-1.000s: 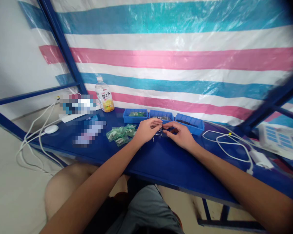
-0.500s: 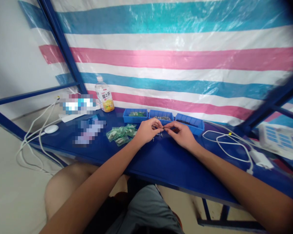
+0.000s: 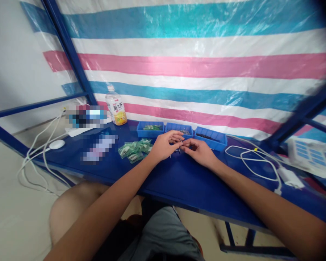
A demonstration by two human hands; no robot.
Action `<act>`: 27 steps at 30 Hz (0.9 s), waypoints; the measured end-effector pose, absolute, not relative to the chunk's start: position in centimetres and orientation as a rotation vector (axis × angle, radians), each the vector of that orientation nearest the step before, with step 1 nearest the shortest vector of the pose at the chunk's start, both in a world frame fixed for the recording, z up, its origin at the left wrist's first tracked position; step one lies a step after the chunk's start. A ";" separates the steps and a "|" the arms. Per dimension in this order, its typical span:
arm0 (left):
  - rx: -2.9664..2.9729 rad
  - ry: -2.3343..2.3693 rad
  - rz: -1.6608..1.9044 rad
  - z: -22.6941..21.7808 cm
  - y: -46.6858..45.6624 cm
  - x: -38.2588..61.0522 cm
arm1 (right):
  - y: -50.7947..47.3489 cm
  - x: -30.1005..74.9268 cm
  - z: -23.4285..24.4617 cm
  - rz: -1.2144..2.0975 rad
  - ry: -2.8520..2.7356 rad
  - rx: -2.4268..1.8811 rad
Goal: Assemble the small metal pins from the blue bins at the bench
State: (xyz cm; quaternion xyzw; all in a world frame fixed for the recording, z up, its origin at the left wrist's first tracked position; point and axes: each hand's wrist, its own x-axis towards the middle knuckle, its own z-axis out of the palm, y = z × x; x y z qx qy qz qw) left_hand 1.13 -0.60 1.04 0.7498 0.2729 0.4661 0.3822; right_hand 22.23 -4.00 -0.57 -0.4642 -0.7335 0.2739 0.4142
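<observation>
- Blue table (image 3: 190, 177) keeps everything within easy reach.
- Left hand (image 3: 167, 145) and right hand (image 3: 201, 150) meet above it, each grip seemingly pinched on one small metal piece (image 3: 180, 141), probably to steady it.
- Green packets (image 3: 136, 149) lie left, handy.
- Three far bins (image 3: 150, 134) apparently keep contents sorted.

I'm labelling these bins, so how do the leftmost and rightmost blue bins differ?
Contents: the leftmost bin holds green-tinted packets, while the rightmost bin holds small dark pieces.
Pose: the leftmost bin's front runs nearly level in the picture; the rightmost bin's slopes down rightward, partly hidden by the right hand.
Both are blue and open-topped.
</observation>
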 end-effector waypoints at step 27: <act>1.858 0.632 1.074 1.0 0.0 0.7 | -4.2 22.5 -0.2 0.662 -1.946 -1.077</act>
